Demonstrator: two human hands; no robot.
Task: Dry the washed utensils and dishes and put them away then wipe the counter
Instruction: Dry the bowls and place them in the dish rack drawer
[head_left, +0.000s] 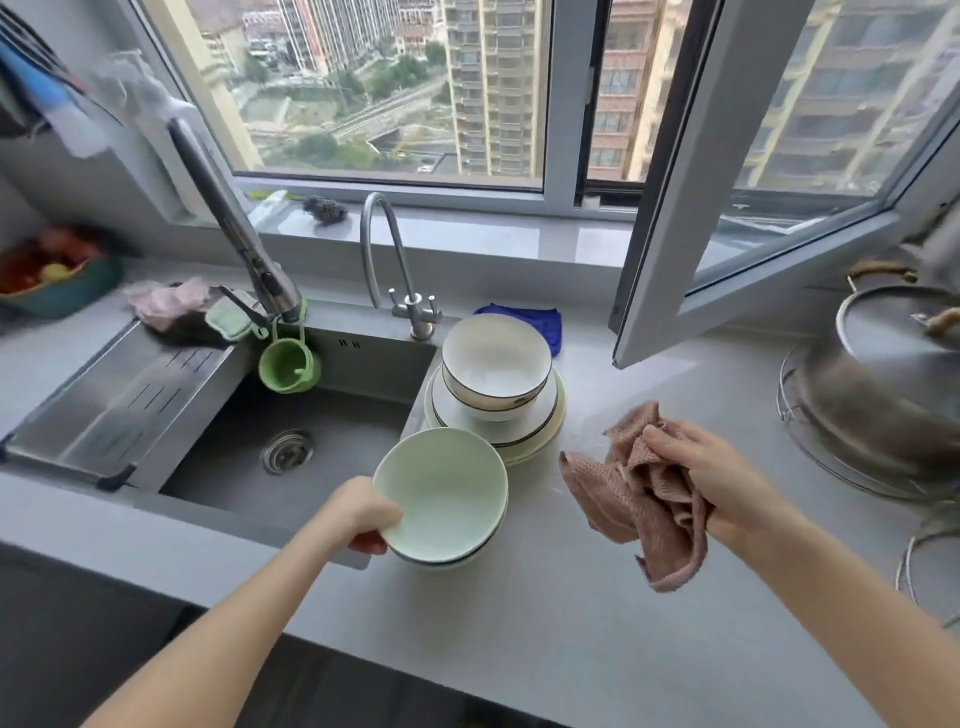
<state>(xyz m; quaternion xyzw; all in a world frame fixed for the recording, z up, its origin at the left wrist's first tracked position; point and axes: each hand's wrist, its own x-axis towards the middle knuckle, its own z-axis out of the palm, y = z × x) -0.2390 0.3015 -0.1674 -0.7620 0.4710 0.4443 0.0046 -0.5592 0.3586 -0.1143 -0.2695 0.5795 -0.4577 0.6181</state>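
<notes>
The left hand (363, 514) has its grip closed on the near rim of a pale green bowl (441, 493), thumb on top and fingers under. A second bowl seems to sit below it. The bowl is at the corner of the sink (291, 415), tilted a little toward the person, I think so that the inside is open for drying. I cannot tell if it rests on the table (519, 623) or is lifted just above it.

The right hand (696, 467) has its grip full of a pink-brown cloth (639, 504), bunched in the fingers, with the loose end hanging down. It is held near the bowl, apart from it, ready to wipe.

Just behind the green bowl stands a stack of plates (519, 431) with a white bowl (496, 358) on top, probably waiting for their turn. A blue cloth (540, 319) lies behind the stack.

The table is grey and smooth. On the far right sits a steel pot (883, 374) with a lid. A green cup (288, 366) hangs on the tap (234, 223), and the window (727, 208) stands open over the table, with tall buildings outside
</notes>
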